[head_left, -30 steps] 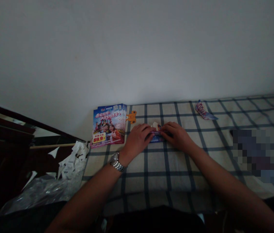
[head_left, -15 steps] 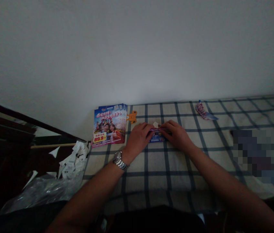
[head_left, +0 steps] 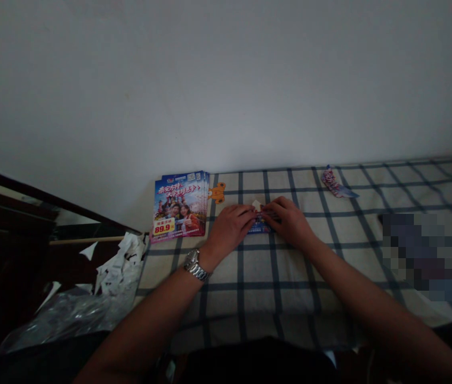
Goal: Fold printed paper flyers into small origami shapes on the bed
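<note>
Between my hands, on the checked cloth, lies a blue and purple printed flyer (head_left: 259, 227) with a small pale pointed piece at its top. It looks folded, and much of it is covered by fingers. My left hand (head_left: 232, 226), with a metal watch at the wrist, is closed on the flyer's left part, fingertips near its upper edge. My right hand (head_left: 289, 221) pinches the upper right part, its fingertips almost meeting those of the left. To the left, a stack of similar flyers (head_left: 180, 208) lies by the wall.
A crumpled printed paper shape (head_left: 335, 184) lies at the back right. An orange bear figure (head_left: 217, 193) shows beside the stack. A blurred-out object (head_left: 426, 253) is on the right of the checked cloth (head_left: 226, 266). Torn paper and clear plastic (head_left: 86, 312) lie at lower left.
My left hand's fingers have stretched a little further right over the flyer's upper edge. The right fingers have shifted slightly, and more of the pale point shows. The stack stays put.
</note>
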`<state>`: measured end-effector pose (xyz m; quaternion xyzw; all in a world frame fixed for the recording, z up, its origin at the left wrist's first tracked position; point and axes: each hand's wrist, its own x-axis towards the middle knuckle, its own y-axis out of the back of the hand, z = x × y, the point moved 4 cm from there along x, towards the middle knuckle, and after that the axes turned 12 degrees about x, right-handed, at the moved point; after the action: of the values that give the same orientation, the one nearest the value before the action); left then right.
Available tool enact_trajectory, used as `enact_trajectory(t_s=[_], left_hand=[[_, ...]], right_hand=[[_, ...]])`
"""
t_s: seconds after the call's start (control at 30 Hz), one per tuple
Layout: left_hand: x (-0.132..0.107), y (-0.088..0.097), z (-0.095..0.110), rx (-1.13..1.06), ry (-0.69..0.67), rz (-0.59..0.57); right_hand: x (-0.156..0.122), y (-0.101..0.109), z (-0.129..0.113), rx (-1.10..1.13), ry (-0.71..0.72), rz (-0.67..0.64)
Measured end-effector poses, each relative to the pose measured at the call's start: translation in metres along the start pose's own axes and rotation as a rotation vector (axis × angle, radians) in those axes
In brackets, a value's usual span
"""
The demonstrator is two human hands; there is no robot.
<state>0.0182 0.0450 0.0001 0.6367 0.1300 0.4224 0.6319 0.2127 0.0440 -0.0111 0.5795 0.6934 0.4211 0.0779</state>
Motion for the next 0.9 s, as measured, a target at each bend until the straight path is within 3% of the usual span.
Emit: enact_trajectory(t_s=[0.6, 0.9], left_hand=[[-0.001, 0.01, 0.005, 0.051, 0.028, -0.03], [-0.003, 0.009, 0.004, 0.08, 0.075, -0.025]], right_hand=[[-0.002, 0.016, -0.009, -0.044, 0.102, 0.087], [-0.003, 0.01, -0.011, 0.013, 0.19, -0.042]])
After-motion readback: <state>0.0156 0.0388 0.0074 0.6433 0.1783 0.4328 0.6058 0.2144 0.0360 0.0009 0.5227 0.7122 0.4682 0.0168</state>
